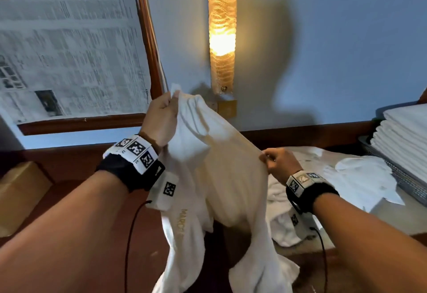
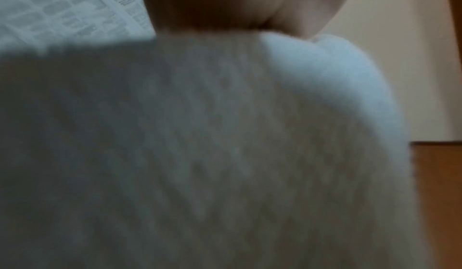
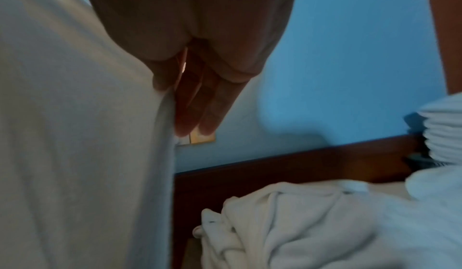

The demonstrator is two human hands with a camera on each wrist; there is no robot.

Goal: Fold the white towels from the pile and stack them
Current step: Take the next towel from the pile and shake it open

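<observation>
Left hand (image 1: pixel 161 117) raised, fingers curled, gripping the top corner of the white towel (image 1: pixel 221 177). Right hand (image 1: pixel 280 163) lower, pinching its edge. Towel hangs between them. Unfolded pile (image 1: pixel 360 177) on the table; folded stack (image 1: pixel 406 140) at right.

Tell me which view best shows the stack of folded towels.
The head view: the stack of folded towels sits at far right in a tray, layers distinct. The right wrist view catches only its blurred left edge. The left wrist view misses it, filled by the held towel.
</observation>
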